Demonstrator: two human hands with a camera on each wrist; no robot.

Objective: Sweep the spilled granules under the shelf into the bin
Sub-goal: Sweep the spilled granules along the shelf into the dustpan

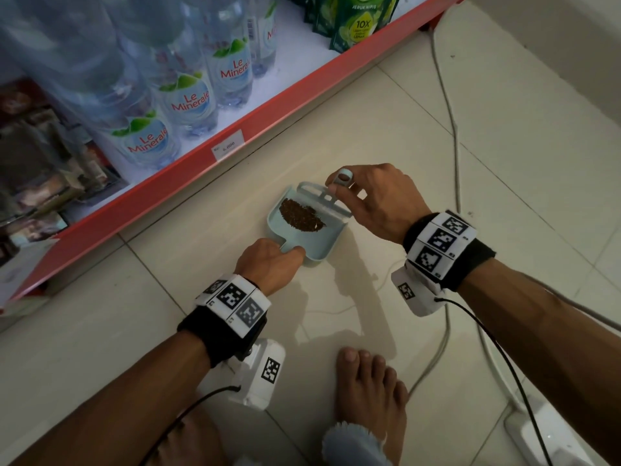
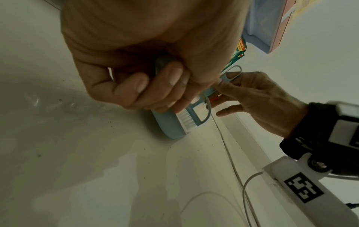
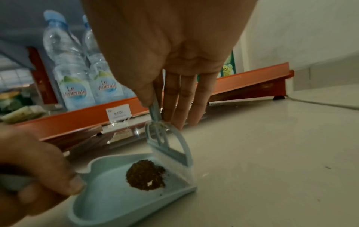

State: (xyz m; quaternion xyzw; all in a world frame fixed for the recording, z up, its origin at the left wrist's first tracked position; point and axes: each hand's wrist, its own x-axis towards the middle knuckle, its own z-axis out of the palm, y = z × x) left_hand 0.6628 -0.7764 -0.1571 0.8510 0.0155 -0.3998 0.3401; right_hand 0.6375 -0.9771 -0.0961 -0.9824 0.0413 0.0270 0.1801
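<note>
Two hands share the work here: the left hand [image 1: 268, 260] curls its fingers round the short handle of the pale blue dustpan [image 1: 304, 245], which lies flat on the tiled floor [image 1: 420, 136] just in front of the red shelf [image 1: 235, 136], while the right hand [image 1: 373, 200] pinches the thin looped handle of the small brush [image 1: 324, 200] between thumb and forefinger, its other fingers hanging straight. The brush stands with its white bristles at the pan's open lip. The granules [image 1: 302, 215] sit as one dark brown heap inside the pan, close behind the bristles; the left wrist view shows a few dark specks scattered on the floor, too small to name. No bin is in view. The step in hand looks like the last gathering strokes, and doing it well probably means keeping the pan's lip pressed flat to the tile so nothing slips beneath it, drawing the brush in short, light strokes toward the pan's back wall so as not to flick the heap out, and then tipping the pan back toward its handle before lifting, so the heap slides away from the open edge. The water bottles [image 1: 188, 102] on the shelf stand clear of the work.
</note>
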